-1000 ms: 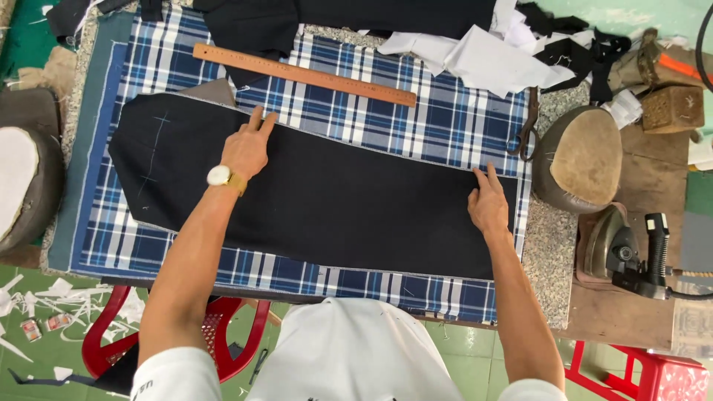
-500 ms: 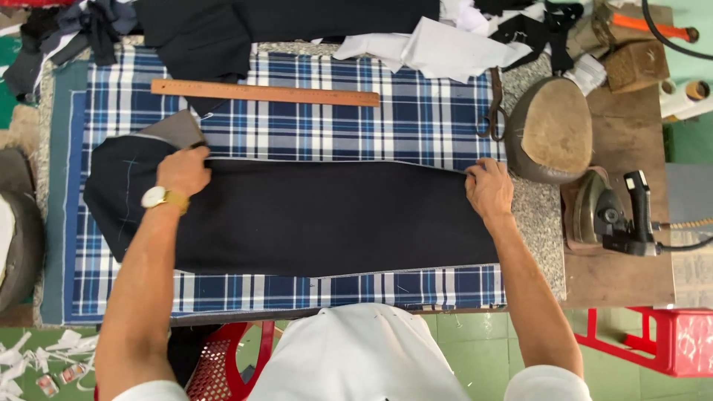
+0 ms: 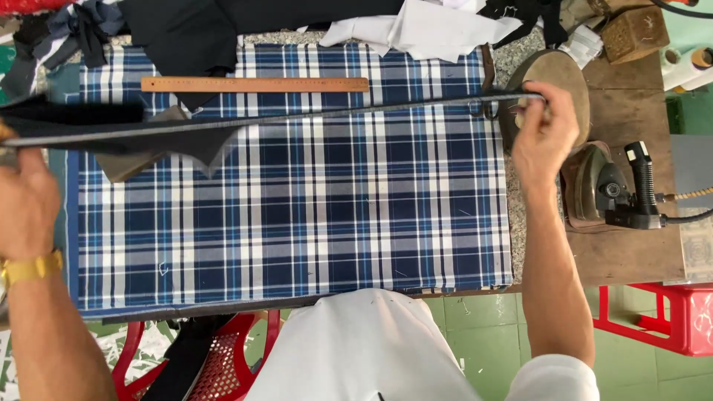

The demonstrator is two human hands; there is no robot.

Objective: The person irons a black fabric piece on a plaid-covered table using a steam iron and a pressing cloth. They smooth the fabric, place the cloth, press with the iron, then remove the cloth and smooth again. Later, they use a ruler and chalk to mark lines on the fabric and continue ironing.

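Both hands hold a long piece of dark woven cloth (image 3: 223,128) lifted off the table and stretched edge-on into a thin taut band above the far half of the blue-and-white plaid ironing cover (image 3: 297,223). The right hand (image 3: 541,132), over the cover's far right corner, has its fingers pinched shut on the cloth's right end. The left hand (image 3: 26,200), at the left edge, is closed on the other end, where the cloth widens and hangs in a fold. A flat wooden ruler (image 3: 255,85) lies just beyond the band near the far edge. A dark steam iron (image 3: 616,194) rests past the right edge.
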